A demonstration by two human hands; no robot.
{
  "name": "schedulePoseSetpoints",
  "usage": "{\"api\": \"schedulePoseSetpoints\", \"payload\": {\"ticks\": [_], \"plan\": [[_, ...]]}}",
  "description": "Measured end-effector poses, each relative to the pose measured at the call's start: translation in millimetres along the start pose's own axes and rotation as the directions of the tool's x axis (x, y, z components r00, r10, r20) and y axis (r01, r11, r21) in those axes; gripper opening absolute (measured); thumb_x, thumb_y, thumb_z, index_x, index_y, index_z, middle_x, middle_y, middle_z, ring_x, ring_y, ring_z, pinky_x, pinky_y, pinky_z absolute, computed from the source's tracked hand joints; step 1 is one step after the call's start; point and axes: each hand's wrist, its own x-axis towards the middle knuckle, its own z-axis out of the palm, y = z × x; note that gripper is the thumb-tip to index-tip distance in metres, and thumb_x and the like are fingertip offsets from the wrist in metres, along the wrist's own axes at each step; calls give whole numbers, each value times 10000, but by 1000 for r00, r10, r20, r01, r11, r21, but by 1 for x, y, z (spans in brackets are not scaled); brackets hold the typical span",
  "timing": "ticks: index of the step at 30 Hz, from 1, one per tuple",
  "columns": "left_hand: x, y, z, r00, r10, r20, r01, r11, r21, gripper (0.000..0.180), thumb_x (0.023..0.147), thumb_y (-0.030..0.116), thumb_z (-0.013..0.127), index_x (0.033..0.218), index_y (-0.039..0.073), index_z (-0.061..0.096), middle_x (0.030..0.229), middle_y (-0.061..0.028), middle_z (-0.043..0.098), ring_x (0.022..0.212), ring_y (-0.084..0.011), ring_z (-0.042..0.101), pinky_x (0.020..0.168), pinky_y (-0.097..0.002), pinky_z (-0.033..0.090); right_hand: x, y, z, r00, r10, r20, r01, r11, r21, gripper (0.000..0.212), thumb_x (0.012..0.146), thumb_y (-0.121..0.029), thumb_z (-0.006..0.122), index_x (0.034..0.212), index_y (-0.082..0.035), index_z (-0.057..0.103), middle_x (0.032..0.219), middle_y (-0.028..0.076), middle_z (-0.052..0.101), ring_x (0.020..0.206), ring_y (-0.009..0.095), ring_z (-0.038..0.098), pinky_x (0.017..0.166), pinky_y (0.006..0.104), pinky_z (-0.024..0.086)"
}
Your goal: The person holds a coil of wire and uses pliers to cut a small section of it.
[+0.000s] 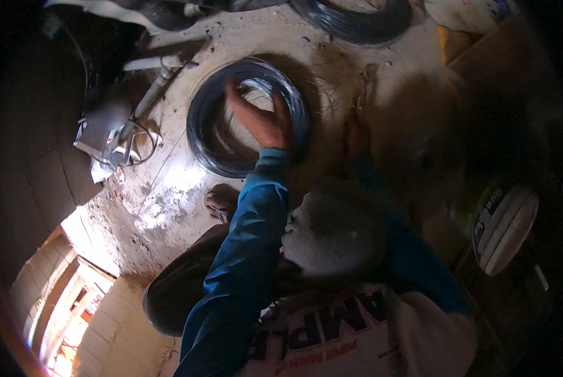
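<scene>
A coil of dark, shiny wire lies flat on the floor in front of me. Over its centre reaches my left hand, fingers spread, its fingertips near the far inner rim; whether they touch the wire is unclear. My right hand is in shadow to the right of the coil. Its fingers are closed around a thin, elongated thing that points away from me; the dim light hides its exact kind.
A second wire coil lies at the far edge, near a pale sack. Left of the near coil are a pipe and a looped cable. My foot is just below the coil. A white rounded object stands at right.
</scene>
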Motion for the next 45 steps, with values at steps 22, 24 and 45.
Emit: {"api": "schedulePoseSetpoints", "payload": {"ticks": [22,24,45], "plan": [[-24,17,160,442,112,890,-14,993,-118,316,867,152,509,1151,21,558,1133,-211,587,1049,-363,562,924,-391,435,-2,28,-14,951,-308,26,227,639,-735,352,988,-238,339,1207,-2,482,1112,198,562,879,319,587,782,388,483],[-15,2,168,530,57,846,13,997,-75,321,858,146,518,1149,17,558,1132,-225,583,1053,-373,558,924,-396,438,-7,2,-6,997,33,-72,-54,948,-313,359,976,-268,390,1200,-7,493,1054,172,579,837,278,590,744,368,480],[-7,-9,222,419,-2,908,316,938,-144,492,793,105,622,1242,29,436,954,-212,648,854,-295,649,727,-389,523,-9,-28,-19,989,133,-64,-141,977,-160,435,939,-379,448,1157,-12,530,1122,159,578,1037,280,554,913,378,421]]}}
